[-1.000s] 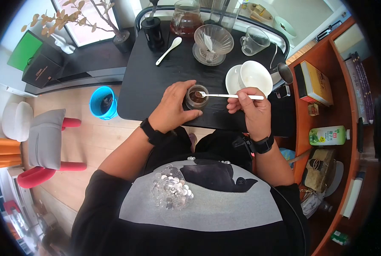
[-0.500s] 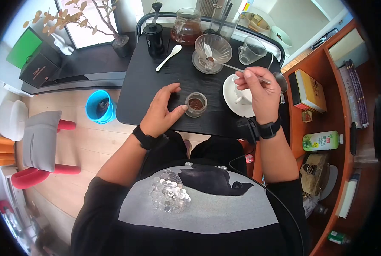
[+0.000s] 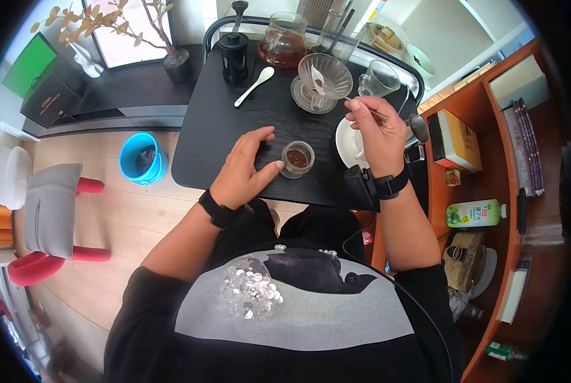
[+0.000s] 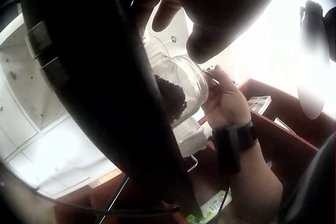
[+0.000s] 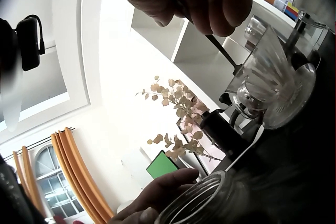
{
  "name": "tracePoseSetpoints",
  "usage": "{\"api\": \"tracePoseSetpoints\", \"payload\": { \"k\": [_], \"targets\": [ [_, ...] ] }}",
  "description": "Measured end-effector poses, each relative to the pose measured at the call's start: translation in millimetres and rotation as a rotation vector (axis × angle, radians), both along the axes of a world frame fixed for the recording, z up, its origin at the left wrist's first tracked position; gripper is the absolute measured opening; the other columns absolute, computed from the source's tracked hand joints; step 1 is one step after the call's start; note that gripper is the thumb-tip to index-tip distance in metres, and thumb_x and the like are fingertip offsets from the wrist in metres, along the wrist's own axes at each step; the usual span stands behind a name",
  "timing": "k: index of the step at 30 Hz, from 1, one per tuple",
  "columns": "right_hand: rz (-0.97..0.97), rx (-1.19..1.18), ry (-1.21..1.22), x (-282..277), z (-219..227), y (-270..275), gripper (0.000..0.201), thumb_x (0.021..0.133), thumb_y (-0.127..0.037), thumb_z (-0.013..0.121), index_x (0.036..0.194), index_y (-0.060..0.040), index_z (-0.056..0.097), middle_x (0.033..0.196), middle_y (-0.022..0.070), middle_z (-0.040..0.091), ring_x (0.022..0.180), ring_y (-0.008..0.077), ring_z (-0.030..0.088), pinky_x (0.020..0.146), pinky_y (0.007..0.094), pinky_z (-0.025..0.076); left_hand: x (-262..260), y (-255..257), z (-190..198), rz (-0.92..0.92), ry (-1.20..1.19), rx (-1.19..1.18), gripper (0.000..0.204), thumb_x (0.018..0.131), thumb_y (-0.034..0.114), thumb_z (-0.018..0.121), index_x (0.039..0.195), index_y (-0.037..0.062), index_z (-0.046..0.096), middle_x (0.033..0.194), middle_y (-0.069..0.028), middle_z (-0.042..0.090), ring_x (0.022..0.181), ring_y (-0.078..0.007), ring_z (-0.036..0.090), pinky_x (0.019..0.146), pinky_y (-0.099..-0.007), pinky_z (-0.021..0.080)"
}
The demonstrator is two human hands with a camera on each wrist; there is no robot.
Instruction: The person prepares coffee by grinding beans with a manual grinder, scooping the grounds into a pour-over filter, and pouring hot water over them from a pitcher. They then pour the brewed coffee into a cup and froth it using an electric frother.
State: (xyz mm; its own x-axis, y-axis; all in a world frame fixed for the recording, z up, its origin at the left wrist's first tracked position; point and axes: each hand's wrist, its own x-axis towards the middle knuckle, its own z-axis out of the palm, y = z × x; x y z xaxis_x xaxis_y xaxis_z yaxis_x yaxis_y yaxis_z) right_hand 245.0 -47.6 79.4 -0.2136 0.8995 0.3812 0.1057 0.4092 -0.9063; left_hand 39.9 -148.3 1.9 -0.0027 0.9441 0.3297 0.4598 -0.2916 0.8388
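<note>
Between the right hand and the glass cone toward the far side of the surface: one thin spoon, and pretty much everything hinging on that line, by my guess. Long axis slanting away from the fingers, forward and to the left, far end reaching in over the cone's near rim. Right hand clearly nearer to the cone than the left. Fingers there pinched together on the handle, nothing else visible in them. Can't tell about contact between tip and glass.

Over by the near edge, left hand with fingers loosely spread and holding nothing, thumb tip right at the side of the glass jar. Touching or just beside? Hard to call.

Now for containers. Jar upright, no lid on, nearer the front edge than the cone and a bit to its left; so, from the spoon fingers, off to the left and back toward the lap. Inside it, dark brown grounds, well short of the rim. Inside the cone, something white plus a brown patch; can't say if loose in there or sitting on the spoon end.

Behind the cone and to the left, a glass pot, part full of reddish-brown liquid. Right of the cone, a clear mug. Below the right hand, a white saucer, mostly blocked from sight. Down on the floor, a blue bin with something dark inside.
</note>
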Motion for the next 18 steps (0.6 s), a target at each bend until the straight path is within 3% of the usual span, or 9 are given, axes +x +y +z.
{"api": "tracePoseSetpoints", "payload": {
  "k": [11,18],
  "targets": [
    [-0.002,0.122,-0.158,-6,4,8,0.012,0.081,-0.008,0.063,0.087,0.0025,0.062,0.075,0.0039,0.062,0.068,0.0079,0.057,0.062,0.0208,0.045,-2,1,-1,-0.007,0.004,0.003,0.057,0.077,0.016,0.064,0.125,0.0019,0.039,0.116,-0.0151,0.051,0.11,-0.0268,0.048,0.095,-0.0345,0.035],
    [0.01,0.281,-0.347,-9,11,17,0.012,0.081,-0.011,0.062,0.086,0.0006,0.061,0.074,0.0097,0.062,0.064,0.0146,0.06,0.06,0.0243,0.046,-2,0,-2,-0.012,-0.038,-0.003,0.056,0.077,0.015,0.064,0.125,0.0019,0.039,0.116,-0.0149,0.051,0.11,-0.0263,0.047,0.097,-0.0344,0.034]
  ]
}}
